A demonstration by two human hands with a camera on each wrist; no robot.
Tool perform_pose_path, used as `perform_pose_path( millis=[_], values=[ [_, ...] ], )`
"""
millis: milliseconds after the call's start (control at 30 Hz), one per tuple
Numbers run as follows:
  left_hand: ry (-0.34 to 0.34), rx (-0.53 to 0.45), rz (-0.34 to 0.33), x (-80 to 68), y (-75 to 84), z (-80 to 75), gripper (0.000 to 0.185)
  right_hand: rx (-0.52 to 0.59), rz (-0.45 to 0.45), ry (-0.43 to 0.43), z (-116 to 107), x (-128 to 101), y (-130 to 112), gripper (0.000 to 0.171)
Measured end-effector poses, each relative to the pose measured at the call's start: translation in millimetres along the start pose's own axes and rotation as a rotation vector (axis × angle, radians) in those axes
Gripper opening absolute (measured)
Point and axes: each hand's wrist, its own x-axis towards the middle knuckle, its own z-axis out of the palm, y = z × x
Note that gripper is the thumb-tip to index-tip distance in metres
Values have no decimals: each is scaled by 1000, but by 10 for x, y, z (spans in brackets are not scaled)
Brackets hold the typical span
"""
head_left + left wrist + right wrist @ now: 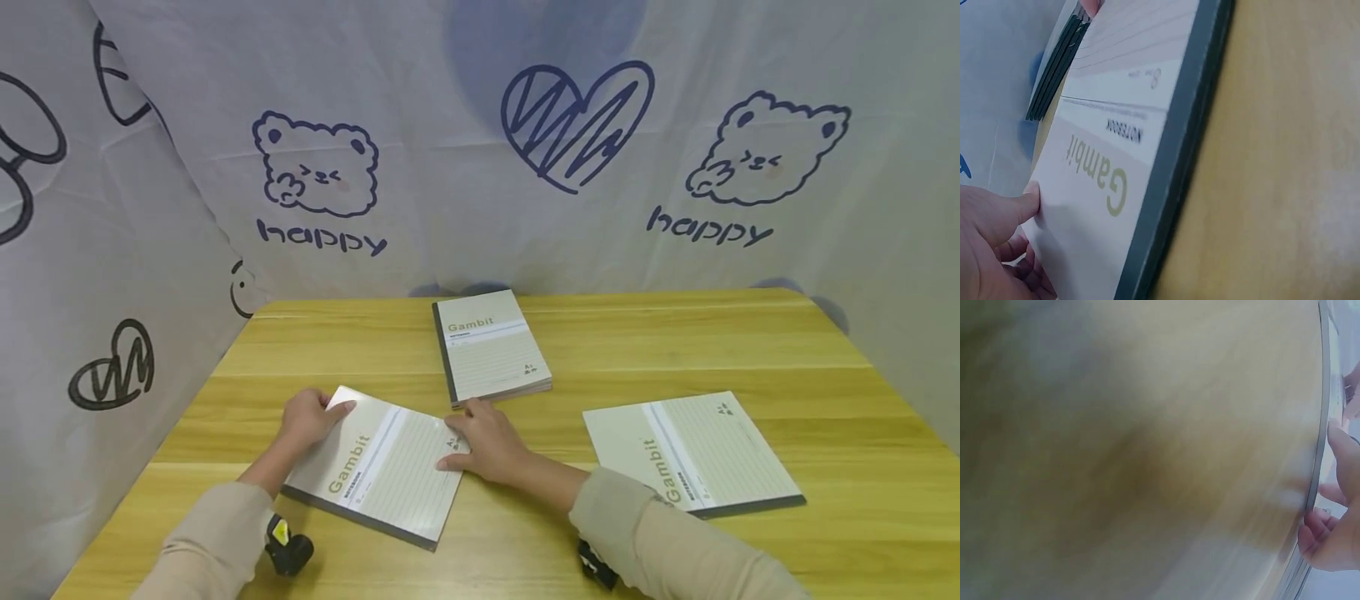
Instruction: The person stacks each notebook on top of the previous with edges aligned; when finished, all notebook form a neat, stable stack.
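A pale notebook [390, 450] marked "Gambit", with a dark spine along its near edge, lies askew at the front left of the table. My left hand [309, 421] grips its far left corner. In the left wrist view that thumb [1030, 201] lies on the cover, with the other fingers curled at the edge. The opposite corner is held by my right hand [489, 442], its thumb over the ruled part of the cover. Both hands show at the edge of the blurred right wrist view.
Beyond the right hand stands a small stack of similar notebooks [491, 346]. Another notebook [705, 450] lies at the right, partly behind the right sleeve [675, 533]. The wooden table [750, 342] ends at a printed white cloth [450, 208].
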Motion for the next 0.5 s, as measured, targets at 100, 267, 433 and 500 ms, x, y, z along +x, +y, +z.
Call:
perform_pose_path(
  millis=[100,267,433,500],
  values=[
    [10,-52,28,23,19,-9,35,29,36,-14,-11,5,-3,58],
    [16,-114,66,83,60,-41,35,139,58,0,-27,13,2,50],
    [43,-153,102,153,130,-113,39,383,88,-15,-52,45,46,39],
    [49,-163,117,182,159,-136,39,472,98,-46,-74,56,75,42]
  ],
)
